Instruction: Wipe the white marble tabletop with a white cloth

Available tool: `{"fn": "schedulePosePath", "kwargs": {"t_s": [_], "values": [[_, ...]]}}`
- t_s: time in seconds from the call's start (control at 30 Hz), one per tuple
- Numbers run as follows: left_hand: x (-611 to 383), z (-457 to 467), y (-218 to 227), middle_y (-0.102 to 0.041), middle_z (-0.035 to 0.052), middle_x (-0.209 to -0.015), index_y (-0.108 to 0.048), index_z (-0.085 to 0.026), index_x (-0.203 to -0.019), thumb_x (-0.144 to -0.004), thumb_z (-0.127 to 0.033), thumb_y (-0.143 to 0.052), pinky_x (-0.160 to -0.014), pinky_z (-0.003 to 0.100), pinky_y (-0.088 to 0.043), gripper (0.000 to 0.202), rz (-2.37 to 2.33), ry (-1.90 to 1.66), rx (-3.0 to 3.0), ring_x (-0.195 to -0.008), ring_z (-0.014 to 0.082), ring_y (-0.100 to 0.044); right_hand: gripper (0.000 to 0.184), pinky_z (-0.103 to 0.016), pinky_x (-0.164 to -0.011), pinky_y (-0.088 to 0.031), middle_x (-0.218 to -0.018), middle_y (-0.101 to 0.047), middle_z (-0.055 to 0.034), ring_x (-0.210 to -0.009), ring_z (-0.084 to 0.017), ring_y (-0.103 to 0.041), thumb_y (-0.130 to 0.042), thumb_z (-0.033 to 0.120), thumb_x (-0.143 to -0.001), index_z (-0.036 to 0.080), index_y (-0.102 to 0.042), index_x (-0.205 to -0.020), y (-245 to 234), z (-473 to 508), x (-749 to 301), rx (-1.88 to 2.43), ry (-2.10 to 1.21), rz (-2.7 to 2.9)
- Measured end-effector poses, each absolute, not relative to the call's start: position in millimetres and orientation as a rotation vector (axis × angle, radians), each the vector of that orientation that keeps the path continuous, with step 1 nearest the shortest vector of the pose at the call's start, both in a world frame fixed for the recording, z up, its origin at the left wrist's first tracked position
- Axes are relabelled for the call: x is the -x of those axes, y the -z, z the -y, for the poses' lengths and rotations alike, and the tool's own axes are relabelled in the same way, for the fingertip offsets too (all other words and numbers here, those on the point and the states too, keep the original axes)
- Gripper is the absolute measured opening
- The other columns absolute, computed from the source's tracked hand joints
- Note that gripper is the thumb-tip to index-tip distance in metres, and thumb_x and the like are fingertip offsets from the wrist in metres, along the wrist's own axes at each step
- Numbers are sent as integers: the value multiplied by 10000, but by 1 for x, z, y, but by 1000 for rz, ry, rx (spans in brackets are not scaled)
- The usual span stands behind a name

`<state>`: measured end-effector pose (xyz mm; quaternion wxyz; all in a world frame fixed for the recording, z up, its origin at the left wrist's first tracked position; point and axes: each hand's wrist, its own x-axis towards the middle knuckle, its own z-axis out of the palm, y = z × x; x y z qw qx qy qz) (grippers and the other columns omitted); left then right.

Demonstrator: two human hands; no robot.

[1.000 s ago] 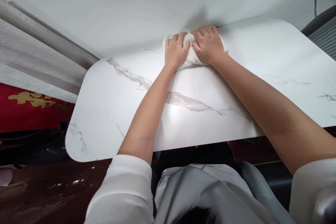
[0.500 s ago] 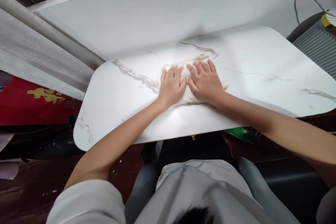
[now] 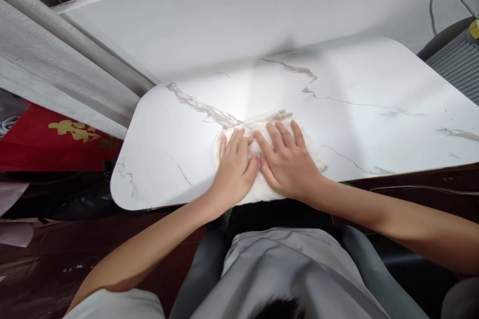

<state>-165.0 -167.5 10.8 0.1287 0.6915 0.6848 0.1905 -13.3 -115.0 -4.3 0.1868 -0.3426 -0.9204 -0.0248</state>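
Note:
A fluffy white cloth (image 3: 262, 190) lies on the marble-patterned white table (image 3: 149, 159), reaching its near edge. On the cloth's left part rests my left hand (image 3: 235, 167), palm down, the fingers stretched forward and nothing gripped. My right hand (image 3: 286, 159) is spread flat on the cloth's right part, fingers apart. The two thumbs are close to each other over the cloth's middle. Both palms hide much of the cloth, whose far edge looks rumpled.
A pale wall (image 3: 224, 20) runs along the table's far side. Grey-white curtain folds (image 3: 67, 60) hang at the left, above a red cloth with gold lettering (image 3: 48, 134). A ribbed grey object (image 3: 456, 67) stands beyond the table's right end, below hanging cables (image 3: 432, 0).
Both hands and the cloth under them have slid toward me, from the table's middle to its near edge. The fingers of my right hand have spread wider.

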Motion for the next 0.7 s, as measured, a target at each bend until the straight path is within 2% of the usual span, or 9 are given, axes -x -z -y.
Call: {"fn": "schedulePosePath", "kwargs": {"t_s": [0.1, 0.17, 0.33, 0.5, 0.7], "values": [[167, 158, -7, -509, 115, -1460, -418, -222, -1322, -1039, -344, -239, -1264, 538, -111, 357, -2003, -625, -1959, -1501, 215, -280, 546, -641, -1143, -225, -1451, -465, -233, -1358, -405, -402, -371, 313, -973, 76, -494, -1450, 5, 108, 18, 972, 76, 2600], [171, 147, -4, -521, 100, -1437, -431, -237, -1297, -1044, -362, -223, -1266, 520, -107, 350, -2037, -673, -1978, -1462, 209, -349, 551, -632, -1148, -218, -1451, -466, -228, -1358, -402, -403, -351, 316, -978, 75, -484, -1454, 5, 99, 26, 1000, 96, 2607], [192, 107, -1, -635, 73, -1248, -512, -253, -1155, -1039, -314, -269, -1239, 493, -190, 276, -2119, -782, -1995, -1268, 209, -534, 544, -609, -1159, -188, -1442, -473, -190, -1351, -369, -395, -314, 321, -984, 101, -454, -1462, 6, 59, 55, 1050, 56, 2630], [224, 54, 2, -657, 74, -1206, -552, -251, -1102, -1033, -287, -342, -1222, 489, -195, 224, -2161, -891, -1934, -1252, 214, -548, 505, -632, -1144, -152, -1375, -530, -139, -1299, -348, -409, -252, 314, -995, 198, -433, -1453, 12, 6, 90, 1014, 13, 2555], [258, 0, 8, -664, 72, -1191, -568, -256, -1076, -1020, -302, -413, -1177, 456, -276, 171, -2137, -970, -1942, -1240, 232, -560, 530, -578, -1151, -190, -1250, -585, -118, -1255, -309, -463, -155, 380, -1025, 202, -502, -1383, 19, -45, 126, 1077, 51, 2487]]}}
